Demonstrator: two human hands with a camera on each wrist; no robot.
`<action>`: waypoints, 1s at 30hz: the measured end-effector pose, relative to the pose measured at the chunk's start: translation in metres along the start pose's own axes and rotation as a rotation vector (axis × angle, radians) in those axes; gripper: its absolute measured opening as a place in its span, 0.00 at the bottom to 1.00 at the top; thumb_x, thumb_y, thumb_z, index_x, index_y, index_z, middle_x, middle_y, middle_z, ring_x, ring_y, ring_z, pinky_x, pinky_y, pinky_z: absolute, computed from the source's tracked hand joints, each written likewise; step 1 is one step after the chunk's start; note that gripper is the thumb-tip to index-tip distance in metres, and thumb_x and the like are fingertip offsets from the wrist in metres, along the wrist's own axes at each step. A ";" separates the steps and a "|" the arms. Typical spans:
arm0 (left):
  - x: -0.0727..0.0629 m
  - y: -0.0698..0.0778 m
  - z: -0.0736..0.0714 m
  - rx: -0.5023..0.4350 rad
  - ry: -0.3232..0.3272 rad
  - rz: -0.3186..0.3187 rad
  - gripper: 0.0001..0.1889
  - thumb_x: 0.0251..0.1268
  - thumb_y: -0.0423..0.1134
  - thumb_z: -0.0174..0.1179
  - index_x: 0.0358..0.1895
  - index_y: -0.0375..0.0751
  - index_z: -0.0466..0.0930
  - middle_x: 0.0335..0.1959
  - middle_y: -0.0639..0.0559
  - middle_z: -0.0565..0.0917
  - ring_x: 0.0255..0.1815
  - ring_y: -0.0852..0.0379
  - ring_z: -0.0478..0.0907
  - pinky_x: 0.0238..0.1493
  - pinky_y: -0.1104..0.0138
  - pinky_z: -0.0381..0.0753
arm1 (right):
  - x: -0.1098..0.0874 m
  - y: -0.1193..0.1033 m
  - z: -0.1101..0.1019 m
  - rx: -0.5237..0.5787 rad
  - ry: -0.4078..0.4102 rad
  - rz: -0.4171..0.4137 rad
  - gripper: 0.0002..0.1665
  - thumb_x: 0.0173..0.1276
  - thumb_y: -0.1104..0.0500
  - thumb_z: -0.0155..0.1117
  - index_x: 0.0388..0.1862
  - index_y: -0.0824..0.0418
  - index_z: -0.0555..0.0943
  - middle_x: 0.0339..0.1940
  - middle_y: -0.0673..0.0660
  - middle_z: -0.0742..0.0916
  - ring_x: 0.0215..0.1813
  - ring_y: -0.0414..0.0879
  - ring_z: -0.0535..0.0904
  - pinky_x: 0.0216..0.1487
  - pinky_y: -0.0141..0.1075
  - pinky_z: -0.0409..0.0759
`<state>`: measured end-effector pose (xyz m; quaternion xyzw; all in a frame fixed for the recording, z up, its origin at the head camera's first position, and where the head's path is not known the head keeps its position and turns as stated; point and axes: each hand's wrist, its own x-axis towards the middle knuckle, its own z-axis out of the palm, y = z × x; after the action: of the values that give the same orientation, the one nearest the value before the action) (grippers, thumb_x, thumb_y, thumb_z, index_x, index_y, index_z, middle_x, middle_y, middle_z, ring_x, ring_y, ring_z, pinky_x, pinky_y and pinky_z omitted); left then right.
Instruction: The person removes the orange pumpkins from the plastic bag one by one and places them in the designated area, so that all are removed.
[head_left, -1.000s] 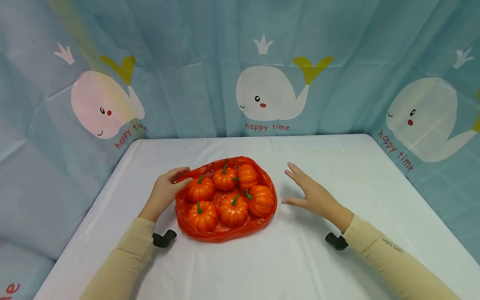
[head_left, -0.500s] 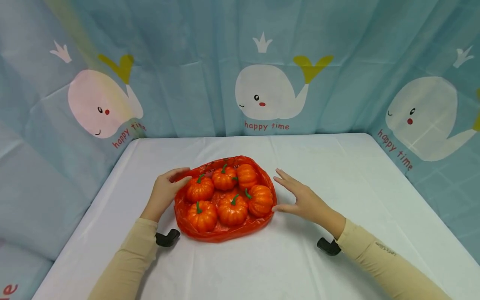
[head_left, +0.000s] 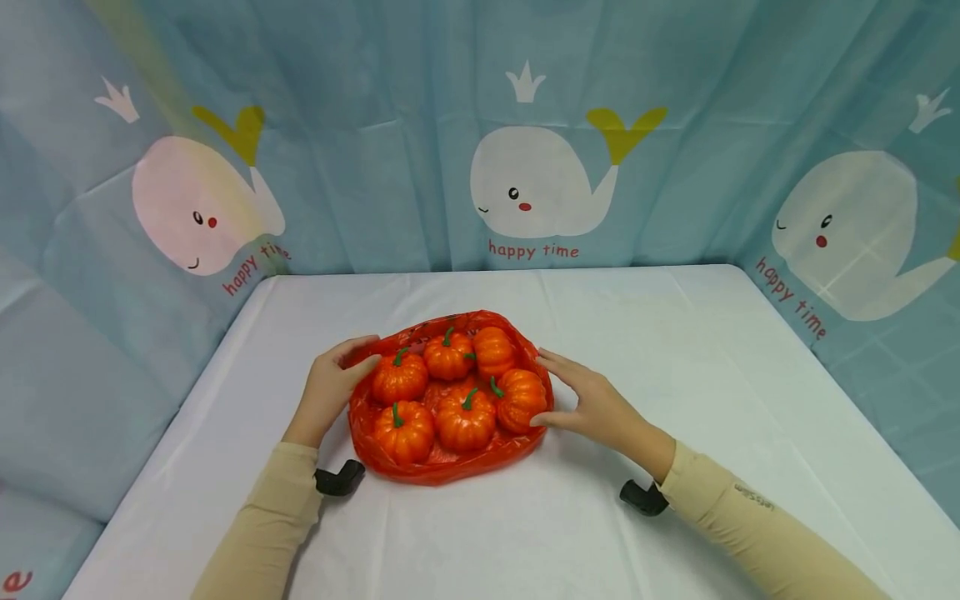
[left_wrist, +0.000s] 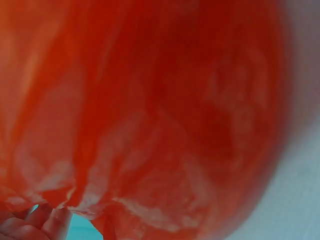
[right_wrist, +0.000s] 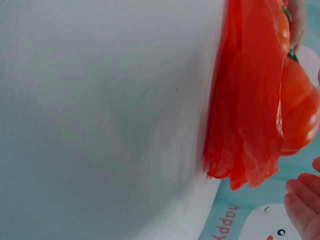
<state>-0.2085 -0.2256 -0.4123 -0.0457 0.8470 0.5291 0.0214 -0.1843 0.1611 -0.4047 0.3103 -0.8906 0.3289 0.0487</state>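
Curtain [head_left: 405,192]: "happy time"; right sleeve [head_left: 759,518]: "LetsSlim".

bag [head_left: 442,472]: thin glossy plastic, crinkled | pumpkins [head_left: 467,423]: smooth, glossy, plastic-looking | tablecloth [head_left: 720,350]: matt cloth | curtain [head_left: 390,192]: creased cloth, faint sheen | sleeves [head_left: 262,517]: matt cloth

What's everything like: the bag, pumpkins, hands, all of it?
Bag, wide open, crinkly
Six pumpkins, uncovered, inside the bag
Left hand, at the bag's left edge; grip unclear
Right hand, fingers and thumb apart, at the bag's right edge
Tablecloth, spread, slightly creased
Curtain, hanging in folds
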 end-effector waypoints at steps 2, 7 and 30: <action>-0.001 -0.001 0.000 -0.007 0.004 -0.001 0.29 0.72 0.54 0.58 0.71 0.48 0.71 0.74 0.45 0.69 0.77 0.45 0.60 0.74 0.48 0.66 | 0.001 -0.002 0.002 -0.002 -0.007 -0.005 0.50 0.53 0.50 0.80 0.71 0.67 0.70 0.73 0.62 0.74 0.73 0.60 0.71 0.69 0.56 0.73; -0.002 -0.003 0.000 -0.021 0.016 0.009 0.28 0.72 0.53 0.57 0.71 0.48 0.71 0.73 0.45 0.70 0.76 0.45 0.61 0.74 0.49 0.66 | 0.002 -0.005 0.005 -0.005 -0.019 -0.019 0.49 0.54 0.50 0.79 0.71 0.67 0.70 0.71 0.62 0.76 0.71 0.61 0.72 0.67 0.56 0.74; 0.002 -0.009 0.001 -0.044 0.062 0.023 0.26 0.73 0.52 0.56 0.68 0.43 0.74 0.69 0.44 0.75 0.74 0.47 0.66 0.74 0.52 0.68 | 0.010 -0.013 0.011 0.013 -0.075 0.036 0.46 0.54 0.51 0.80 0.69 0.65 0.72 0.69 0.62 0.78 0.70 0.60 0.73 0.64 0.52 0.78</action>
<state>-0.2095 -0.2284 -0.4209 -0.0530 0.8359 0.5462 -0.0118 -0.1829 0.1410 -0.4032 0.3065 -0.8951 0.3237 0.0073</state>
